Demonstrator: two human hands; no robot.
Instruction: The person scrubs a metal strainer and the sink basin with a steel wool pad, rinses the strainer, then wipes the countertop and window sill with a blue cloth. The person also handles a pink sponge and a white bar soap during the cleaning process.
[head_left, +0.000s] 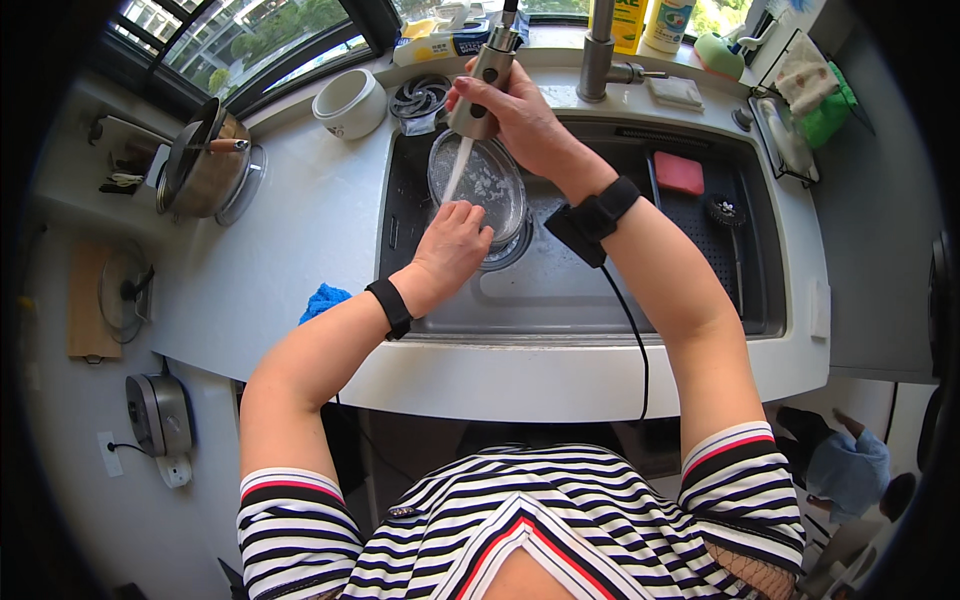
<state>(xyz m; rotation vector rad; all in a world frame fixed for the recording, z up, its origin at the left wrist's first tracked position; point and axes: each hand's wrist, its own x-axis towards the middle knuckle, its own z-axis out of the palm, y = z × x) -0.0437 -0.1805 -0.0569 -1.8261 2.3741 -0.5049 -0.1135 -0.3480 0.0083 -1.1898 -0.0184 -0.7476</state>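
My right hand (517, 116) grips a metal pull-out faucet sprayer (484, 90) above the left part of the dark sink (555, 300). A stream of water runs down from it to the fingers of my left hand (454, 244). That hand is at the lower left rim of a round metal mesh strainer (484, 184), tilted over the drain; its fingertips are partly hidden, but they appear to hold the rim. Whitish bits or foam lie on the mesh. The faucet body (596, 67) stands behind the sink.
A pink sponge (679, 172) and a round black brush (725, 211) lie at the sink's right. A white pot (350, 103), a blue cloth (324, 301) and a steel pan (206, 169) are on the left counter. Another person (847, 465) is at the lower right.
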